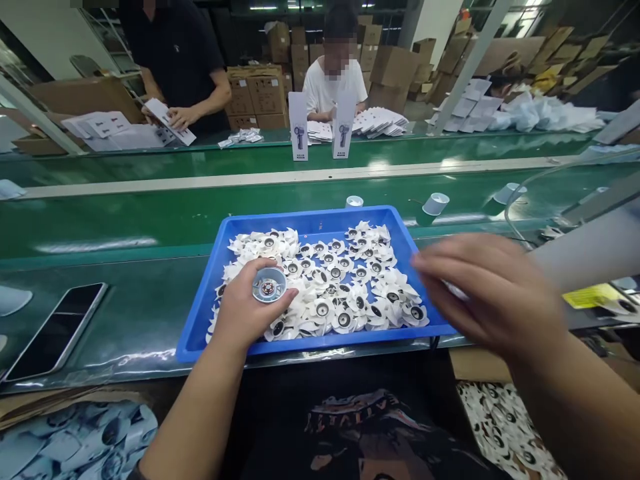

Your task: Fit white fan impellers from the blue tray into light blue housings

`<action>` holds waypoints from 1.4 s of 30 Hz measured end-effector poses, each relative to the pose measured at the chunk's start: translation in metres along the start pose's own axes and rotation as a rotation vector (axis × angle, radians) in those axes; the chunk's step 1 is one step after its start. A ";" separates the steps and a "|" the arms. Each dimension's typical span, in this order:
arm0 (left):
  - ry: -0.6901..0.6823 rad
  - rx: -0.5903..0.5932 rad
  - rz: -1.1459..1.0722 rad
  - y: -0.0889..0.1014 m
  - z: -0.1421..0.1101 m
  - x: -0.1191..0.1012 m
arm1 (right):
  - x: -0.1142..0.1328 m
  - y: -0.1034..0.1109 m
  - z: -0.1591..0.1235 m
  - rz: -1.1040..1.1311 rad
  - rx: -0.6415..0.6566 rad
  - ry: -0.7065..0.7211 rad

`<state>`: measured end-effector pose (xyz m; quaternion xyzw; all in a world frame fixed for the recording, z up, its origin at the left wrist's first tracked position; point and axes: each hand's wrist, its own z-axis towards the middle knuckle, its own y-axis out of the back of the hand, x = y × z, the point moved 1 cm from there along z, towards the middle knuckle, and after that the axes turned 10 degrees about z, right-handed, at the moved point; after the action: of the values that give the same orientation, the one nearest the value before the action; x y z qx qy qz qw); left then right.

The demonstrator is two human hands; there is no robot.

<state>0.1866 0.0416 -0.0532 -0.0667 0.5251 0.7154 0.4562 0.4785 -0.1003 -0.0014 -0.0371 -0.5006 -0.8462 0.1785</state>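
Over the blue tray (200,313), left hand (245,310) grips a round part (269,285) — right hand (487,293) blurred (grip unclear).

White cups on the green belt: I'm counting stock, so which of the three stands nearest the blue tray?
The small white cup just behind the blue tray at its far rim. The two others stand further right along the green belt.

The blue tray (200,307) looks like smooth, slightly glossy plastic, and the white fan blades (345,293) heaped inside it are matt white plastic with small shiny hubs that look metallic. Over the tray's near left part, the round part (269,285) in the left hand (247,310) shows a pale grey plastic rim. Around the tray the green tabletop (125,227) has a glossy sheen, and left of the tray lies a phone (57,330) with a glassy, reflective black face.
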 end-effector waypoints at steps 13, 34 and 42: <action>0.135 -0.026 -0.144 -0.005 -0.007 0.006 | -0.041 -0.069 0.070 -0.205 0.563 -0.579; -0.497 0.098 0.011 -0.006 -0.039 -0.056 | 0.067 -0.055 -0.021 1.791 0.213 -0.746; -0.574 0.069 0.025 -0.006 -0.045 -0.064 | 0.083 -0.042 -0.013 1.026 0.042 -0.300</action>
<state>0.2107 -0.0319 -0.0399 0.1604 0.3991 0.6925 0.5792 0.3880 -0.1150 -0.0228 -0.3943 -0.4549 -0.6254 0.4964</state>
